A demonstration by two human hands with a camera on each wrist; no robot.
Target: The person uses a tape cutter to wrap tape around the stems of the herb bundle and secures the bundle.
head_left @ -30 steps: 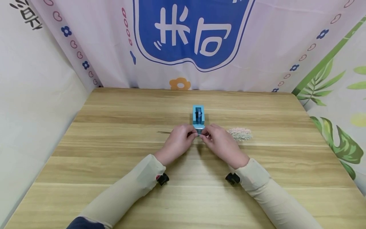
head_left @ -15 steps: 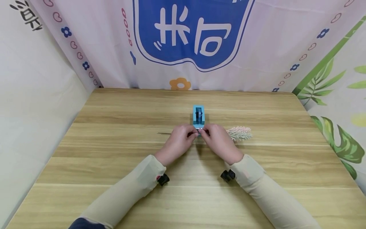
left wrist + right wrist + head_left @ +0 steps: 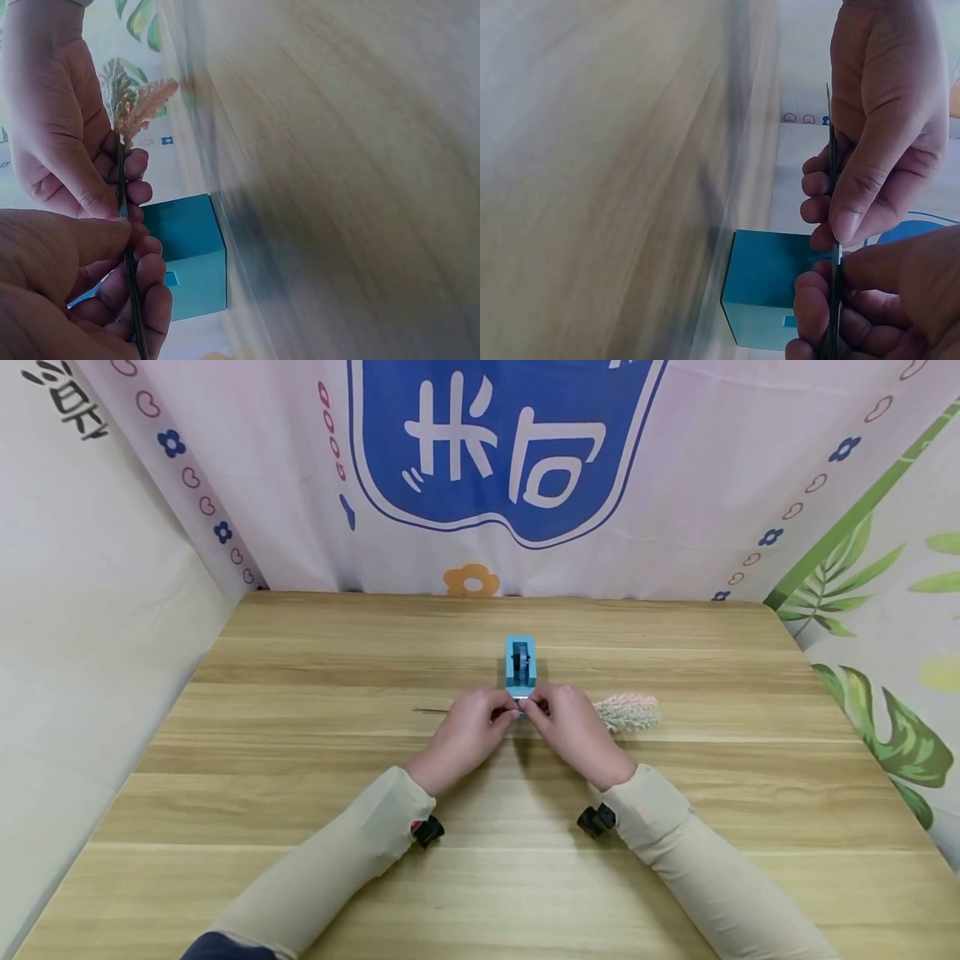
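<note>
Two artificial flower sprigs, one pink and one pale green (image 3: 628,712), lie crosswise in both hands, heads to the right and thin dark stems (image 3: 431,710) out to the left. My left hand (image 3: 470,727) pinches the stems between thumb and fingers. Close beside it, my right hand (image 3: 573,727) pinches the same stems nearer the flower heads (image 3: 142,105), thumb tips almost meeting. A small pale, shiny patch (image 3: 838,253) shows on the stems between the thumbs; it looks like clear tape. Just beyond the fingers stands a blue tape dispenser (image 3: 521,662), its front end partly hidden by them.
The wooden table (image 3: 337,652) runs to a printed cloth backdrop (image 3: 300,527) at the rear. Leaf-patterned cloth (image 3: 885,693) hangs on the right side, and a pale cloth stands on the left. A black wrist camera (image 3: 427,831) sits under each cuff.
My right hand has shifted slightly left, its thumb now close against the left fingertips on the stems. The left hand and the tape dispenser have stayed in place.
</note>
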